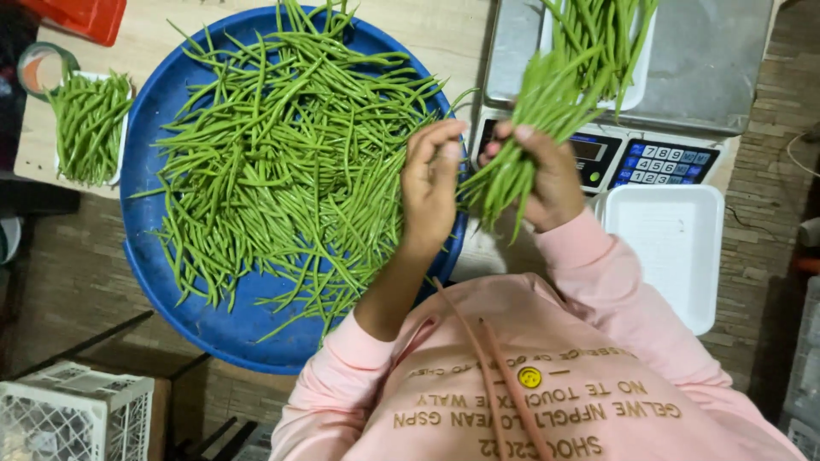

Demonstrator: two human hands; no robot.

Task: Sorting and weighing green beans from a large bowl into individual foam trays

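The right hand (547, 175) is closed around a bunch of green beans (534, 128), gripping it near the middle so that the stems fan out above the fist and the tips hang below it. The bunch is held in the air, in front of the scale (649, 94) and just to the right of the blue tub (171, 282). The left hand (431, 183) is raised beside it, fingers curled and pressed loosely together, its fingertips close to the bunch; whether they actually touch the beans cannot be told from this angle. Its palm holds nothing that can be seen.

The round blue tub sits on the table (154, 38) to the left of both hands and is heaped with a loose pile of beans (290, 162), which covers most of its bottom. On the platform of the scale stands a white tray (636, 81) with more beans lying in it. Below the scale's keypad, beside the person's right sleeve (615, 290), lies an empty white tray (675, 248). At the far left of the table, another small tray filled with beans (88, 126) rests next to a roll of tape (43, 68). A white crate (77, 410) stands on the floor at the lower left.
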